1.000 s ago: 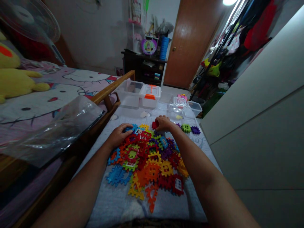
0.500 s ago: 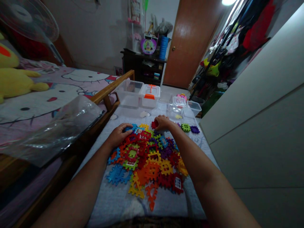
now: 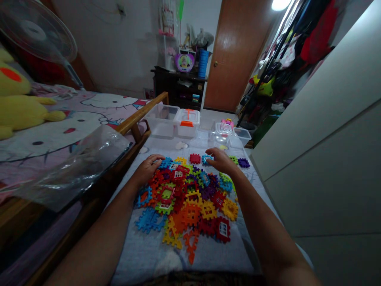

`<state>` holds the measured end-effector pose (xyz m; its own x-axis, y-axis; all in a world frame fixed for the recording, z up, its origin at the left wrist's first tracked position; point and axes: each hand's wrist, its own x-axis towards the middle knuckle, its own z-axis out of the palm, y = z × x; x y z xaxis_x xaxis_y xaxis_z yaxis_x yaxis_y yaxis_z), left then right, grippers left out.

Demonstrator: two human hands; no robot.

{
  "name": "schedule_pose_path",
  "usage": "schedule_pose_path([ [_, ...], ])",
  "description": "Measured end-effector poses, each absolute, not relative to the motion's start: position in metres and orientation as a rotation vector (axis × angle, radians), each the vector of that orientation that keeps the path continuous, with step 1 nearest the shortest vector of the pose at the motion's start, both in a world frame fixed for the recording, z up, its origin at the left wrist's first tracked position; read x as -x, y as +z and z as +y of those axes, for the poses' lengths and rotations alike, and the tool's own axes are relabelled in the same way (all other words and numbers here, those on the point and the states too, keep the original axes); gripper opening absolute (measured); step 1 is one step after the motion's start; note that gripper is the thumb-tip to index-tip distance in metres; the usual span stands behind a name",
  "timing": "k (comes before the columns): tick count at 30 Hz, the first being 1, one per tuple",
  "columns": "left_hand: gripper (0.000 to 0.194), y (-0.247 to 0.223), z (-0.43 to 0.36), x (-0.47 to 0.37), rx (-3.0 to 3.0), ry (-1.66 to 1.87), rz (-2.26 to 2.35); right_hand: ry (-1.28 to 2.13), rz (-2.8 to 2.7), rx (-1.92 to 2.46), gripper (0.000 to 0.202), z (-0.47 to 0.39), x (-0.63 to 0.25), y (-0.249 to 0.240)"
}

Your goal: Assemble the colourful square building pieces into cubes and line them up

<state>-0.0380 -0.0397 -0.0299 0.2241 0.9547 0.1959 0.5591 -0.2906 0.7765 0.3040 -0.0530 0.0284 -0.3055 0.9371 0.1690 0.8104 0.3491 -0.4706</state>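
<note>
My left hand (image 3: 148, 170) rests at the upper left edge of a heap of toothed plastic building tiles (image 3: 192, 212). Its fingers are loosely stretched out beside a blue tile (image 3: 165, 162), and I cannot tell whether they touch it. Beyond the heap, my right hand (image 3: 222, 161) has thumb and forefinger apart by a blue window tile (image 3: 206, 159), partly covering it. A red square tile (image 3: 195, 158) lies flat to the left of that. On the right, a green tile (image 3: 233, 159) and a purple tile (image 3: 244, 163) continue the row.
At the far end of the cloth stand an open clear bin (image 3: 162, 121), an orange-latched box (image 3: 187, 123) and smaller clear containers (image 3: 241, 136). A wooden bed rail (image 3: 143, 113) and a plastic bag (image 3: 77, 167) are on the left. A white cabinet (image 3: 321, 159) flanks the right.
My right hand has let go of the red tile, which now lies flat on the cloth, and has moved right to the blue window tile. My left hand has barely moved.
</note>
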Motion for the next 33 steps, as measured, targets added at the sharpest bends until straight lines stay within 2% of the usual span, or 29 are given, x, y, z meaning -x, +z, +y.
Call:
schedule_pose_path([
  [6, 0.046, 0.005, -0.037, 0.025, -2.204, 0.79, 1.404, 0.561, -2.234, 1.53, 0.031, -0.106, -0.304, 0.02],
  [9, 0.047, 0.018, -0.03, 0.003, -2.373, 0.569, 1.348, 0.577, -2.201, 1.543, 0.036, -0.116, -0.303, 0.011],
  [16, 0.05, 0.012, -0.01, -0.044, -2.407, 0.13, 1.262, 0.613, -2.224, 1.47, 0.045, -0.119, -0.298, -0.003],
  [21, 0.046, 0.009, -0.014, -0.049, -2.407, 0.065, 1.113, 0.633, -2.266, 1.437, 0.04, -0.123, -0.296, -0.007],
  [28, 0.051, 0.017, -0.027, -0.035, -2.451, -0.028, 1.172, 0.566, -2.202, 1.404, 0.052, -0.126, -0.301, -0.011],
  [33, 0.05, 0.022, -0.035, -0.021, -2.443, -0.013, 1.183, 0.655, -2.129, 1.358, 0.036, -0.126, -0.311, -0.007],
])
